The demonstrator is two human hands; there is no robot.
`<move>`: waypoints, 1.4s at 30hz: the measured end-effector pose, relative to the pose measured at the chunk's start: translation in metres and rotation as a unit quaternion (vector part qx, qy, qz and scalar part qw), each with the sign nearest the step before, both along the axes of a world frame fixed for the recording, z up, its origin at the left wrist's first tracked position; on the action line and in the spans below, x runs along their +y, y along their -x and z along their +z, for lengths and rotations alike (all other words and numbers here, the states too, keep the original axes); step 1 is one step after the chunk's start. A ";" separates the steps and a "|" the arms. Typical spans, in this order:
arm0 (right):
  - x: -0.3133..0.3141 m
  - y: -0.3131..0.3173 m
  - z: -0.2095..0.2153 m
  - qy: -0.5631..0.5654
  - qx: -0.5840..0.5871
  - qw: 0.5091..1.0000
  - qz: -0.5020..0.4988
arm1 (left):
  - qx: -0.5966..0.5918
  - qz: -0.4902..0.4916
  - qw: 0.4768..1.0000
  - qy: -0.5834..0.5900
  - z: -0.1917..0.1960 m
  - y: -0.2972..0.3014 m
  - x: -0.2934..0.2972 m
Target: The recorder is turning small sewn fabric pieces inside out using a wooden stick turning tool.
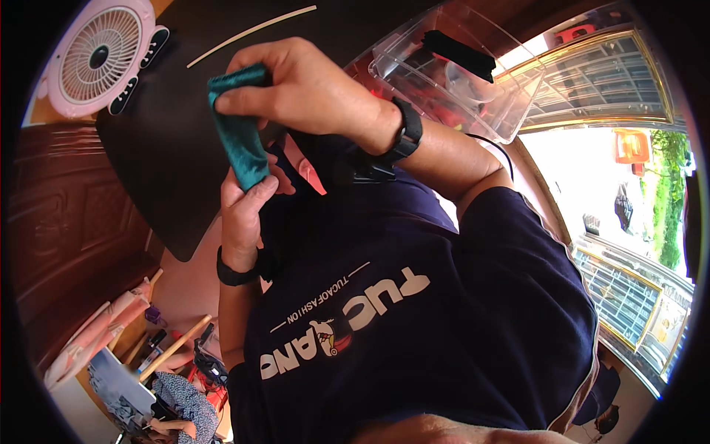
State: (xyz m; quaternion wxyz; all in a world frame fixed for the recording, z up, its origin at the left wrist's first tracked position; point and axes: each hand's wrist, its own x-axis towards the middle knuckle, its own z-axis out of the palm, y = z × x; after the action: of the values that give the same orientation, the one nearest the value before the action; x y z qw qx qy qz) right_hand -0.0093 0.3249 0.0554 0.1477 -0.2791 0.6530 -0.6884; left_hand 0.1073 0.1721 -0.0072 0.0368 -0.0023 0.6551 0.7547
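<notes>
A narrow teal strip of shiny, velvet-like fabric (244, 144) is stretched between my two hands, above the near part of a black tabletop (159, 166). My right hand (296, 85) pinches its upper end, thumb on the front, with the cloth folded over the fingers. At the lower end, my left hand (248, 207) grips the fabric between thumb and fingers. Whether the strip is a sewn tube or a single layer I cannot tell. A thin, pale, slightly curved strip (251, 35) lies on the tabletop beyond my right hand.
A pink fan (100, 58) stands at the far left. To the right is a clear plastic bin (510, 122) with a black strip (458, 55) across it. Carved dark wood furniture (66, 189) borders the left. Another person in patterned clothing (185, 399) is at lower left.
</notes>
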 end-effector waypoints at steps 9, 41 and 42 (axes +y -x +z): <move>0.065 0.035 0.012 -0.016 0.112 0.989 0.093 | -0.078 -0.012 0.996 -0.043 0.012 0.000 0.000; 0.323 0.164 -0.104 -0.236 -0.237 0.822 -0.461 | -0.170 -0.121 0.978 0.026 -0.013 -0.018 -0.029; 0.332 0.169 -0.121 -0.233 -0.267 0.804 -0.476 | -0.171 -0.122 0.977 0.027 -0.014 -0.019 -0.030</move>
State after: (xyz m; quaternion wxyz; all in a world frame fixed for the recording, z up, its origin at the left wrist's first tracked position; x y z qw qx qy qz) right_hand -0.1782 0.6568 -0.0661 0.0305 0.3050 0.7794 -0.5465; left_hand 0.1258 0.1424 -0.0211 0.2398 -0.0526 0.6545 0.7151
